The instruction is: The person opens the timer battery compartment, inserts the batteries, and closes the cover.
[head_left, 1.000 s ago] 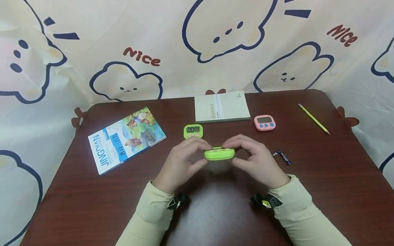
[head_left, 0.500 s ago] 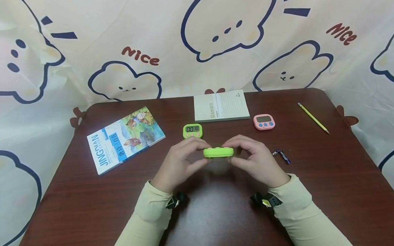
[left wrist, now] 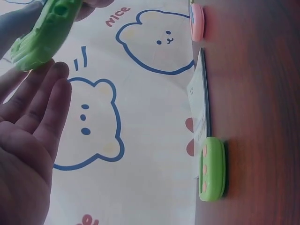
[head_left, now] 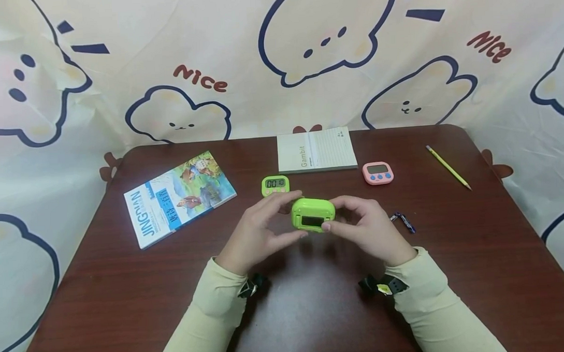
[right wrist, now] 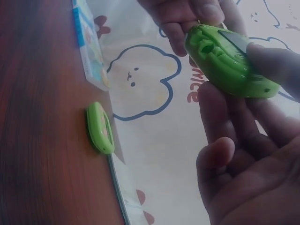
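Note:
A green digital timer [head_left: 313,215] is held above the table between both hands, its back with a dark rectangle turned up toward the head view. My right hand [head_left: 370,227] pinches it, thumb on the back by the rectangle and fingers behind. My left hand [head_left: 265,226] curls loosely about the left end, thumb at the lower edge and index finger along the top. In the right wrist view, an open hollow shows in the end of the held timer [right wrist: 229,61]. Just beyond the left hand, a second green timer [head_left: 275,184] stands on the table, its display lit.
Small dark blue batteries [head_left: 406,223] lie right of the right hand. A pink timer [head_left: 378,173] and a pencil [head_left: 448,167] are farther back. A notebook [head_left: 316,151] lies at the table's rear edge, with a colourful book [head_left: 180,200] on the left.
The held green timer has tipped from edge-on, so its back now faces up. My right thumb has moved onto its back, and the left fingers have spread a little.

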The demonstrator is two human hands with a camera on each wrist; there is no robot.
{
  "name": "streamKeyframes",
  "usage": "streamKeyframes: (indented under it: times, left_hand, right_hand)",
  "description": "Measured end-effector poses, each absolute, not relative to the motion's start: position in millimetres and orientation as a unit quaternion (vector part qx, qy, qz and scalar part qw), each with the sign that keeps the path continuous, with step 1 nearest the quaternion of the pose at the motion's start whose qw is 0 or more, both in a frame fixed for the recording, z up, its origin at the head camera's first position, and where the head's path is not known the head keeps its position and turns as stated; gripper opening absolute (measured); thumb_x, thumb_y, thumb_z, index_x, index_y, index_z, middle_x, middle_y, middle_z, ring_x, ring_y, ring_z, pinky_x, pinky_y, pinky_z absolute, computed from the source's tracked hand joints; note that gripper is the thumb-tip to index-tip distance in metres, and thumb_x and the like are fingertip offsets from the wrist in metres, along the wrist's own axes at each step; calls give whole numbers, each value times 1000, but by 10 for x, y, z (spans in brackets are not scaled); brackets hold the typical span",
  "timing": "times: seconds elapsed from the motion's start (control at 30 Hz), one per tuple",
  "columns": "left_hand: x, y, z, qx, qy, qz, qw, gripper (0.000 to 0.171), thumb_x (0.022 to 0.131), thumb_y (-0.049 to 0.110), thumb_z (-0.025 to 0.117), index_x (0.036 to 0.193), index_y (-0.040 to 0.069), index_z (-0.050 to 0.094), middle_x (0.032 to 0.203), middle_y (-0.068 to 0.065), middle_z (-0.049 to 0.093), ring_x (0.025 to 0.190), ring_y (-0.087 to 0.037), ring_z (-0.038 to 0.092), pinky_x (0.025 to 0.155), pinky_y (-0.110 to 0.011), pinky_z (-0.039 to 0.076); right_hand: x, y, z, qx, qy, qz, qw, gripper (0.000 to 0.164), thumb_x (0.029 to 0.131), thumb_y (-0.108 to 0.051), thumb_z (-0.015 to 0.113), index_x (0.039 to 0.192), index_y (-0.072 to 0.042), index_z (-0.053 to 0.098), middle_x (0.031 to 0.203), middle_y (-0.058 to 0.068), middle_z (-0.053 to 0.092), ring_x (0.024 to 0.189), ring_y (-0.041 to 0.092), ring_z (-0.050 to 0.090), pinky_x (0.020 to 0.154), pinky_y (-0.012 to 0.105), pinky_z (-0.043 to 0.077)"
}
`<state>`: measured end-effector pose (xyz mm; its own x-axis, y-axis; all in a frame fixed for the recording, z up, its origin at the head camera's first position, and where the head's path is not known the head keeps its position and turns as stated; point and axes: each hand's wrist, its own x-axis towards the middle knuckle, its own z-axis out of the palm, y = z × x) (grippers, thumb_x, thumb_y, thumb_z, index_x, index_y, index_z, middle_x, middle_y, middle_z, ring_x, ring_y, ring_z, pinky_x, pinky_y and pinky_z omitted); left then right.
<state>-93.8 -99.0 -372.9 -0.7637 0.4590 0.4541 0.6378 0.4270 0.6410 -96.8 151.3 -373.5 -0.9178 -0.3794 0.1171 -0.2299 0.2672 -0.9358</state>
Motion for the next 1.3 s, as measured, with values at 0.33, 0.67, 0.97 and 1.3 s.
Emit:
streamKeyframes:
  times: [0.33, 0.67, 0.97, 1.3]
  left_hand:
    - [-921, -944, -3730, -338, -842, -410, 96, 86, 72, 20, 93, 145, 10, 49, 138, -5, 58, 113, -15, 60, 96, -34, 54]
    - [-931, -910, -3782, -347, -831, -425, 88, 82, 72, 23, 93, 142, 9, 53, 134, -3, 60, 116, -12, 58, 93, -38, 56]
    - [-924, -895, -3793, -352, -820, -443, 80, 75, 72, 16, 93, 135, 5, 53, 128, -1, 61, 113, -10, 58, 92, -33, 56]
    - [-913, -851, -3813, -366, -811, -450, 81, 72, 73, 16, 92, 133, 5, 54, 124, 1, 62, 109, -8, 59, 90, -31, 56]
  right_hand:
    - [-989, 1550, -3710, -145, 737, -641, 155, 28, 90, -7, 72, 116, 2, 67, 101, 9, 71, 84, 21, 68, 74, 31, 57]
    - [-1008, 1579, -3706, -132, 657, -710, 218, 18, 91, 0, 65, 108, -4, 69, 88, 3, 71, 73, 13, 60, 65, 27, 52]
    - [-964, 1500, -3700, -154, 723, -660, 136, 35, 96, -9, 66, 130, -2, 60, 109, 13, 66, 89, 21, 65, 75, 30, 57]
    - [-845, 1361, -3692, -180, 800, -572, -27, 24, 95, -14, 71, 119, -9, 71, 101, 0, 71, 77, 18, 62, 63, 26, 53]
